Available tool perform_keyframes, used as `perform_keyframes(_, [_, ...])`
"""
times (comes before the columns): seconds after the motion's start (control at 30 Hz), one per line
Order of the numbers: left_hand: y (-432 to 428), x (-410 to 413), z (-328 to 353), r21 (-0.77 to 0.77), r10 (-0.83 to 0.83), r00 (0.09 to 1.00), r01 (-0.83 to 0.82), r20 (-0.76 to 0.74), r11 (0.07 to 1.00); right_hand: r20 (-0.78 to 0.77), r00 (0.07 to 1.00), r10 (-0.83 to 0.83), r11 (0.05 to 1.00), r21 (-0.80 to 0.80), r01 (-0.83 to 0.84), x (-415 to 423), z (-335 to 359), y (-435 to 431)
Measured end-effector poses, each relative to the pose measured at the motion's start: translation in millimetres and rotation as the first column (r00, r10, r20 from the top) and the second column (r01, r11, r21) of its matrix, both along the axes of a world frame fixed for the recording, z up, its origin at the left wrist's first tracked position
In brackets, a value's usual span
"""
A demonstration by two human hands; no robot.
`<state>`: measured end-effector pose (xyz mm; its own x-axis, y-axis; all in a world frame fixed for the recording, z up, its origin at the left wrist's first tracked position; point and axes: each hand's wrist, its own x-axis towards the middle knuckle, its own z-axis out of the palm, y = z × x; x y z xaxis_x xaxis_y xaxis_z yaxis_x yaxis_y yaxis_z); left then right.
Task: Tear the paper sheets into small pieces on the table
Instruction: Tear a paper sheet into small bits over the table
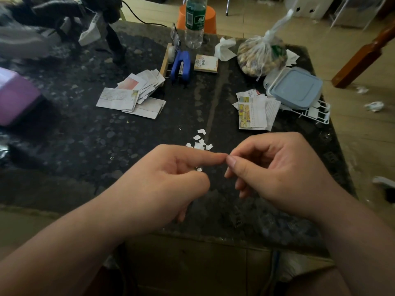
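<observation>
My left hand [171, 180] and my right hand [277, 171] hover close together over the near middle of the dark table [89, 146]. The left index fingertip touches the right thumb tip. A tiny white paper scrap [199, 169] shows under the left index finger, against its curled thumb and fingers. The right hand's fingers are curled, and whatever is inside its pinch is hidden. Several small torn pieces [199, 143] lie just beyond the hands. One stack of cut paper sheets [132, 95] lies at the left, another stack of printed sheets [254, 112] at the right.
At the back stand a blue stapler [181, 67], a notepad [206, 63], a water bottle [194, 22], a crumpled tissue [224, 49] and a tied plastic bag [263, 56]. A blue-lidded box [297, 88] sits on a white rack [316, 114]. A purple box [15, 97] is at the left.
</observation>
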<state>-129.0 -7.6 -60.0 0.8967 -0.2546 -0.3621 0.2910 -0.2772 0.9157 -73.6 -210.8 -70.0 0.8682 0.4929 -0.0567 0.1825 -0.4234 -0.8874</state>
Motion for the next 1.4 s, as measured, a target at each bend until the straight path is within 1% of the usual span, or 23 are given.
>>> perform_keyframes(0.13, [-0.2,0.5,-0.8,0.003,-0.013,1.000,0.013,0.009,1.000,-0.023,1.000,-0.020,1.000,0.019,0.020,0.7,-1.4,0.4])
perform_keyframes(0.2, [-0.5,0.4,-2.1,0.003,-0.006,0.999,0.006,0.037,1.000,-0.065,0.998,-0.016,0.999,0.046,0.019,1.0,0.3,1.2])
perform_keyframes(0.3, [-2.3,-2.1,-3.5,0.068,-0.010,0.996,0.004,0.092,0.998,-0.234,0.971,-0.038,0.991,0.113,0.066,3.9,2.5,3.8])
perform_keyframes(0.4, [-4.8,-5.5,-3.8,0.138,-0.042,0.989,0.022,0.142,0.990,-0.413,0.908,-0.070,0.975,0.163,0.149,4.5,3.9,6.9])
perform_keyframes(0.53, [-4.4,-5.4,-6.5,0.152,-0.018,0.986,-0.007,0.164,0.988,-0.522,0.850,-0.070,0.954,0.216,0.210,3.3,7.5,9.0])
perform_keyframes(0.6, [-4.2,-5.9,-7.4,0.154,-0.015,0.983,-0.013,0.183,0.988,-0.542,0.839,-0.056,0.951,0.226,0.209,2.6,9.0,9.4])
perform_keyframes(0.8, [-4.1,-7.5,-6.5,0.212,-0.055,0.973,0.007,0.223,0.977,-0.524,0.848,-0.083,0.956,0.199,0.216,1.9,8.4,10.6])
perform_keyframes(0.97, [-4.6,-5.9,-7.0,0.200,-0.058,0.974,0.014,0.218,0.980,-0.493,0.865,-0.098,0.956,0.194,0.219,0.1,6.4,14.5])
perform_keyframes(1.07, [-5.3,-5.0,-6.4,0.123,-0.015,0.981,-0.009,0.193,0.992,-0.429,0.895,-0.122,0.957,0.190,0.221,-1.2,5.1,16.7])
perform_keyframes(1.17, [-5.1,-2.3,-6.0,-0.072,0.079,0.992,-0.072,0.103,0.995,-0.405,0.906,-0.121,0.940,0.246,0.236,-1.1,4.2,15.9])
perform_keyframes(1.3, [-6.1,-1.3,-4.2,-0.362,0.121,0.992,-0.105,0.022,0.926,-0.396,0.918,-0.029,0.909,0.371,0.189,-1.4,5.0,14.1])
perform_keyframes(1.4, [-7.8,-2.7,-5.1,-0.500,0.137,0.990,-0.128,-0.018,0.856,-0.386,0.923,0.007,0.894,0.416,0.167,-1.6,5.2,12.4])
